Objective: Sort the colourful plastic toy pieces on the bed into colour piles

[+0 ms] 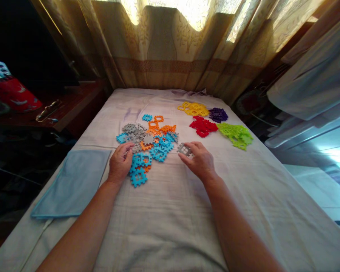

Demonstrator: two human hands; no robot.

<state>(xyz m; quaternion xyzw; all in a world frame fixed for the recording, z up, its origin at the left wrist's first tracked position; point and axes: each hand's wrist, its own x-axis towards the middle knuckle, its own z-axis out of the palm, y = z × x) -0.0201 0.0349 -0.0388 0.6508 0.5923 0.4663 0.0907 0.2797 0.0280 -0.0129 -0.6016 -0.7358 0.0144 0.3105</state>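
My right hand (200, 160) pinches a grey notched building tile (183, 149) with window-like openings, held just above or on the sheet. At the left edge of a mixed heap, my left hand (120, 161) has its fingers curled in beside a grey tile (136, 146); whatever they grip is hidden. Grey tiles (133, 128), orange tiles (153, 127) and blue tiles (158, 153) overlap in this heap between my hands. Nearest to me lies a blue tile (138, 177) with a window shape.
Sorted piles sit at the back right: yellow tiles (197, 109), purple tiles (218, 115), red tiles (203, 126) and lime-green tiles (236, 135). On the left is a folded light-blue cloth (73, 181). A white sheet (164, 226) covers the table; a curtain (164, 49) hangs behind.
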